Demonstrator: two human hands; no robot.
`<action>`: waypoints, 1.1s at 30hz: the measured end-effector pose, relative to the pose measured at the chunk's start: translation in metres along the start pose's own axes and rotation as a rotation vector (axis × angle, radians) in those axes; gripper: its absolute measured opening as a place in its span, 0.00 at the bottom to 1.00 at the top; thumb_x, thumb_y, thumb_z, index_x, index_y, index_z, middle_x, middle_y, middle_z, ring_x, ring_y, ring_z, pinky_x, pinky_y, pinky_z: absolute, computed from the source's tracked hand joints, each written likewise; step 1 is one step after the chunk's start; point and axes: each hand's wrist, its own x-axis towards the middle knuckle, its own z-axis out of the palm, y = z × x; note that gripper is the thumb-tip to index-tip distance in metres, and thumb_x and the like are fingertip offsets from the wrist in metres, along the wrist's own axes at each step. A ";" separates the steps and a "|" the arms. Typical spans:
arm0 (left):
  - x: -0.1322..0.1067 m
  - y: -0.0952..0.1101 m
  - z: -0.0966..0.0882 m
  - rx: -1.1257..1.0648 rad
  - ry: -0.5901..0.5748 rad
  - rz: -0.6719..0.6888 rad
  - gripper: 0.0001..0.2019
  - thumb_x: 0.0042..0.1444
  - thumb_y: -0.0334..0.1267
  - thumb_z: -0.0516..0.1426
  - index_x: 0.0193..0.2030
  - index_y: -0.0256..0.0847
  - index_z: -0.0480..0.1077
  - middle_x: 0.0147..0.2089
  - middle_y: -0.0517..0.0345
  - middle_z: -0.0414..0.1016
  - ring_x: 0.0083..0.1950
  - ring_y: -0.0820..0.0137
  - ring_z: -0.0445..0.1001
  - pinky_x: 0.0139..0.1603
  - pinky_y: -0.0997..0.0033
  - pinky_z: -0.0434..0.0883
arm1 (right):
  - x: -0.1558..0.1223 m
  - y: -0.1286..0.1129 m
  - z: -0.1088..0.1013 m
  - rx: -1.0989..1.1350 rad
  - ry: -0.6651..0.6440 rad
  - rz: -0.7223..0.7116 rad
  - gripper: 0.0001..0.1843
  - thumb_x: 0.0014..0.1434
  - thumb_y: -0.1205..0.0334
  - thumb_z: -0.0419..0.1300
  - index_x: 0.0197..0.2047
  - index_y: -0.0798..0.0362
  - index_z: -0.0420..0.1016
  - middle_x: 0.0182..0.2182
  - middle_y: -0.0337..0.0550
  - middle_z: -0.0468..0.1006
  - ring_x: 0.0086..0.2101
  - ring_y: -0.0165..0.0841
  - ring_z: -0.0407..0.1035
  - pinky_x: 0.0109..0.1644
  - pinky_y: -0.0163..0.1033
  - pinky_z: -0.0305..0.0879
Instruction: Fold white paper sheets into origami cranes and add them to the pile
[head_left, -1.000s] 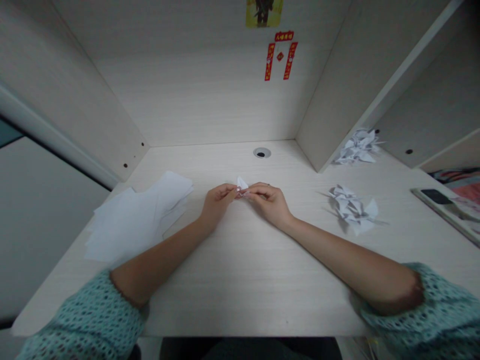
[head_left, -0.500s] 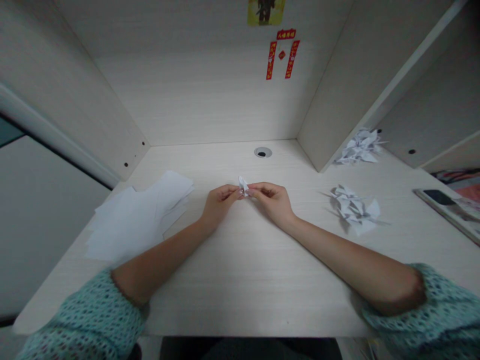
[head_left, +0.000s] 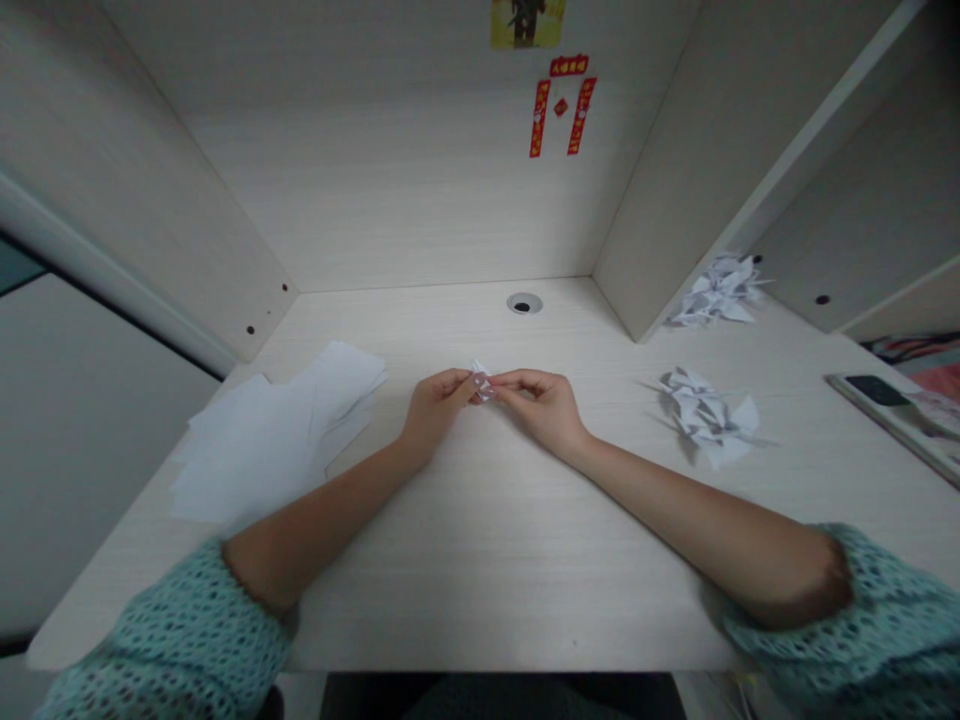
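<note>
A small folded piece of white paper [head_left: 483,383] is pinched at the middle of the desk between my left hand [head_left: 437,410] and my right hand [head_left: 540,408]. The fingertips of both hands grip it from either side and hide much of it. Beside my left forearm lies a loose stack of white paper sheets [head_left: 274,435]. To the right of my right hand is a heap of folded white paper cranes [head_left: 705,415].
A second heap of paper cranes [head_left: 718,292] sits against the right shelf panel. A dark phone [head_left: 876,390] lies on a magazine [head_left: 900,425] at the far right. Pale wooden panels rise on three sides, and the desk has a cable grommet [head_left: 523,303] at the back.
The paper's pointed tip no longer stands up above my fingers, and the piece looks smaller and more compact. My hands stay in nearly the same place.
</note>
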 end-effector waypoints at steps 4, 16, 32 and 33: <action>0.000 0.000 0.001 0.012 0.022 -0.014 0.13 0.49 0.48 0.60 0.29 0.40 0.77 0.26 0.58 0.77 0.30 0.70 0.72 0.35 0.71 0.68 | 0.000 0.000 0.000 0.016 0.002 -0.033 0.14 0.49 0.56 0.67 0.38 0.52 0.77 0.27 0.41 0.82 0.30 0.34 0.77 0.41 0.40 0.70; -0.001 -0.001 0.001 0.046 0.018 0.014 0.15 0.49 0.49 0.61 0.24 0.38 0.72 0.23 0.62 0.73 0.26 0.76 0.67 0.29 0.76 0.63 | -0.001 0.006 -0.001 -0.098 -0.037 -0.078 0.14 0.54 0.56 0.63 0.43 0.52 0.77 0.31 0.42 0.82 0.33 0.35 0.77 0.44 0.40 0.70; 0.003 -0.012 -0.004 0.075 0.041 0.113 0.14 0.51 0.47 0.59 0.23 0.39 0.72 0.23 0.63 0.67 0.27 0.75 0.62 0.29 0.74 0.59 | 0.000 0.000 -0.001 -0.207 -0.042 -0.179 0.13 0.58 0.58 0.59 0.45 0.49 0.79 0.37 0.44 0.81 0.38 0.34 0.73 0.46 0.41 0.67; 0.004 -0.012 -0.004 0.069 0.047 0.113 0.14 0.51 0.48 0.59 0.24 0.39 0.72 0.23 0.63 0.68 0.28 0.74 0.62 0.29 0.74 0.59 | 0.000 0.000 -0.001 -0.192 -0.026 -0.157 0.14 0.58 0.57 0.59 0.47 0.49 0.78 0.37 0.44 0.81 0.37 0.34 0.73 0.46 0.41 0.67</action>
